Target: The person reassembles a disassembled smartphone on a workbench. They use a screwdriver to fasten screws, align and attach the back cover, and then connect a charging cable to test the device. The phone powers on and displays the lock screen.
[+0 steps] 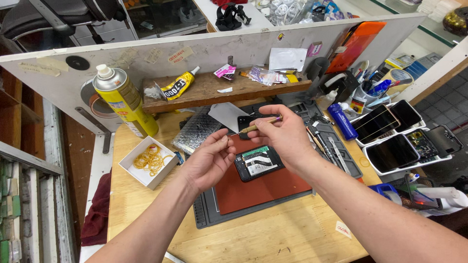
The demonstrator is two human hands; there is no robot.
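Observation:
My right hand (pixel 285 136) grips a slim gold-handled screwdriver (pixel 257 127) with its tip pointing left. The tip meets the pinched fingertips of my left hand (pixel 209 158), which seem to hold something tiny; I cannot make it out. Both hands hover above an opened phone (pixel 258 163) with its back removed, lying on a red-brown mat (pixel 253 187) that rests on a dark grey work mat (pixel 207 214). A black phone part (pixel 246 121) lies just behind the screwdriver.
A yellow spray can (pixel 124 100) and a white box of rubber bands (pixel 148 160) stand at left. A glue tube (pixel 178 87) lies on a wooden shelf (pixel 219 90). White trays with several phones (pixel 395 141) and a blue bottle (pixel 342 122) are at right.

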